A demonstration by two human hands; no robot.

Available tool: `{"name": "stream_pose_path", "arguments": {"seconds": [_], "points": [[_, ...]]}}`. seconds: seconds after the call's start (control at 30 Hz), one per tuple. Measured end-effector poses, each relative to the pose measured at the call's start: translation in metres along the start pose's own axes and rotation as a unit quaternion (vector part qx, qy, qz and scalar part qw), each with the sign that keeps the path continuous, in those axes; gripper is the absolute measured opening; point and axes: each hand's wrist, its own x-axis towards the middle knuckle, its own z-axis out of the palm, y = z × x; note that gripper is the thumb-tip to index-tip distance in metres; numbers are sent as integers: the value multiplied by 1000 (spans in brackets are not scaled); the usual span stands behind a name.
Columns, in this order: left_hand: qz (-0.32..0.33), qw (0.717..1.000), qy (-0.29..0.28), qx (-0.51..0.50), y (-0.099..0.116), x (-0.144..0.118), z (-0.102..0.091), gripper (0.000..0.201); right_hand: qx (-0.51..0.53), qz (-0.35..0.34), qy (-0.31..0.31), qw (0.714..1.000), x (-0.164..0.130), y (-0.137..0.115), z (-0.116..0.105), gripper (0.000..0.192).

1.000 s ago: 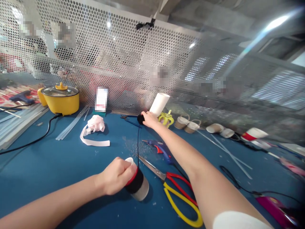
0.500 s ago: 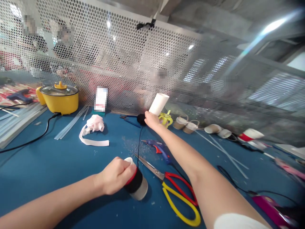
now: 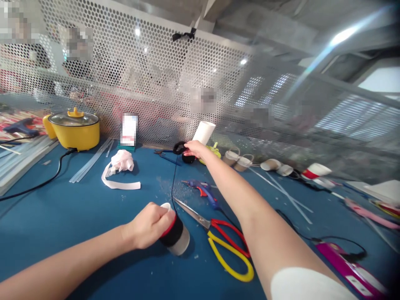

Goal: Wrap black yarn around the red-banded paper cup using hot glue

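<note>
A paper cup (image 3: 175,235), lying tilted on the blue table (image 3: 62,225) near its front edge, wore a broad band of black yarn below a red rim, with a strip of bare grey wall left beyond the band, so the wrapping looked partly done. The left hand (image 3: 149,224) was closed around the cup's open end, holding it down. A single black strand (image 3: 173,183) ran from the cup up the table to a small dark ball of yarn (image 3: 184,152), where the right hand (image 3: 193,148), arm stretched far out, pinched the yarn between fingertips. Beside the cup lay scissors (image 3: 225,246) with red and yellow handles, and farther back a blue glue gun (image 3: 203,191). A white ribbon (image 3: 120,168) sat to the left, a yellow electric pot (image 3: 75,131) by the perforated screen (image 3: 150,79), and a row of small cups (image 3: 250,162) along the back right.
</note>
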Motion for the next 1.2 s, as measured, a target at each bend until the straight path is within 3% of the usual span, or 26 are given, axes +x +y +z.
{"name": "stream_pose_path", "arguments": {"seconds": [0.13,0.3,0.37,0.5,0.6,0.73,0.8,0.87,0.93,0.97,1.0,1.03,1.07,1.13,1.2], "points": [[-1,1000,2,2,0,0,1,45,-51,-33,32,998,-8,2,-4,31],[-10,1000,1,-4,-1,0,0,46,-81,-81,-16,993,-35,-2,-9,28],[-19,1000,9,-16,-2,0,-2,46,-69,-105,-37,991,-60,-3,-12,24],[-40,995,36,-88,-1,2,-8,49,-1,-164,-121,979,-134,7,-23,38],[-45,990,64,-120,5,1,-10,48,139,-226,-263,928,-194,23,-26,38],[-20,992,48,-119,14,-3,-9,45,324,-189,-381,845,-249,39,-12,47],[-10,992,77,-97,16,-4,-11,44,394,-147,-370,828,-261,41,1,43],[6,983,173,-65,17,-3,-14,40,457,-110,-337,816,-265,39,11,39],[37,956,285,-51,15,-1,-17,31,529,-81,-302,789,-264,36,15,38],[23,950,304,-65,13,0,-17,28,565,-71,-280,773,-263,35,16,38],[-1,949,301,-93,12,1,-15,31,595,-64,-261,758,-262,33,17,37],[-31,956,261,-130,10,1,-12,40,616,-61,-244,746,-261,32,17,36],[-55,966,185,-173,9,2,-8,48,626,-61,-229,743,-261,31,18,36],[-55,963,55,-257,7,1,2,58,610,-63,-205,763,-261,28,23,40],[-42,941,9,-335,5,-1,12,63,553,-83,-182,809,-263,26,28,44]]}}
